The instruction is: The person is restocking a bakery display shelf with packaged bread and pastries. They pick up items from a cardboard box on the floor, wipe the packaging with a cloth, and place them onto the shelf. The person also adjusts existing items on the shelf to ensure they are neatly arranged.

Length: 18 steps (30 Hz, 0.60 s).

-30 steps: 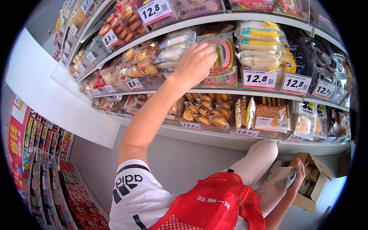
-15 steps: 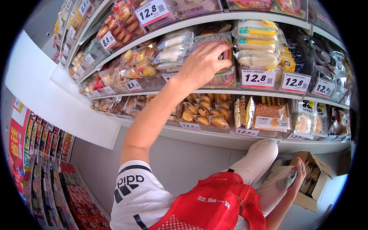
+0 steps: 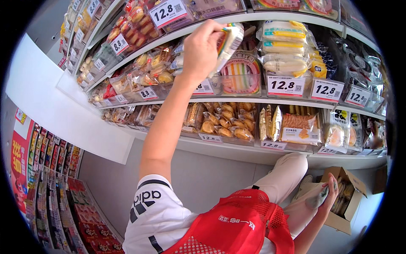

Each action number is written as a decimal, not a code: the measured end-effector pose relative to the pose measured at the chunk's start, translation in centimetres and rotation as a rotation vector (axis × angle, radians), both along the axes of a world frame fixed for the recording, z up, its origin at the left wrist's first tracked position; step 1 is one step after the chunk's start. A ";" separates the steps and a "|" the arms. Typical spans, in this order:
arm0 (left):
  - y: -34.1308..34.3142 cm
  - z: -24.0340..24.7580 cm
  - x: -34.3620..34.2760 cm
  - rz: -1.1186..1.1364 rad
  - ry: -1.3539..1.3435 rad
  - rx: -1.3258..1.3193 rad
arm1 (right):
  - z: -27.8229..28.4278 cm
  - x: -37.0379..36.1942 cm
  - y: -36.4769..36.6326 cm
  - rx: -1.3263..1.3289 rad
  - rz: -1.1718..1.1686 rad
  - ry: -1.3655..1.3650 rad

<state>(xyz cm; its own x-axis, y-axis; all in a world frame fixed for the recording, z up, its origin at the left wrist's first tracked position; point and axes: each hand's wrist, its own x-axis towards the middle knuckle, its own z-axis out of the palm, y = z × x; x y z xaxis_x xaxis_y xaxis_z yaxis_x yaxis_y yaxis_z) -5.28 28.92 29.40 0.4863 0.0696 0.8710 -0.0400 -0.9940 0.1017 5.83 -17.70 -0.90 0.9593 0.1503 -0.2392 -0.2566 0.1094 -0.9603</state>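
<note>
My left hand (image 3: 202, 51) is raised before the middle shelf, closed on a flat wrapped cake packet (image 3: 231, 44) with a white side and a colourful face, tilted on edge. Just below it, a pink packet of rainbow-striped cake (image 3: 241, 75) stands in a clear shelf bin. To its right lies a stack of white and yellow wrapped bread packs (image 3: 284, 48). Down at the lower right, my right hand (image 3: 330, 194) rests by my knee, its fingers closed round a grey-green cloth (image 3: 318, 197).
An opened cardboard box (image 3: 347, 199) holding packets stands on the floor beside my leg. Below the middle shelf, bins hold wrapped round pastries (image 3: 226, 122) and a tan cake pack (image 3: 299, 128). Price labels (image 3: 285, 86) line the shelf fronts. Across the aisle runs another stocked shelf (image 3: 50, 190).
My left hand has come up and left out of the bin with the cake packet in it, uncovering the pink packet behind. My right hand stays where it was.
</note>
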 end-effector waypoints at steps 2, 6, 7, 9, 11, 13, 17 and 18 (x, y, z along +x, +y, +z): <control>0.6 -0.2 -0.4 -0.120 -0.072 -0.129 | -0.7 0.3 -0.3 0.009 0.008 -0.002; -0.1 0.0 -2.4 -0.268 -0.165 -0.367 | -0.9 0.4 -0.2 0.010 0.015 0.013; -0.3 0.1 -3.3 -0.306 -0.189 -0.432 | -0.8 0.4 -0.2 -0.007 0.039 0.005; -1.5 0.3 -5.7 -0.217 -0.240 -0.335 | -0.6 0.5 -0.5 -0.050 0.064 -0.018; -3.5 0.5 -8.8 -0.271 -0.347 -0.239 | 1.3 -0.4 1.0 -0.138 0.146 -0.072; -7.2 0.3 -11.9 -0.254 -0.462 -0.145 | 4.3 -2.4 4.5 -0.141 0.318 -0.102; -12.9 -2.7 -16.3 -0.133 -0.222 -0.026 | 11.2 -7.9 13.6 0.175 0.996 -0.117; -13.8 -3.7 -17.5 -0.059 -0.077 0.002 | 12.9 -9.4 16.0 0.270 1.177 -0.075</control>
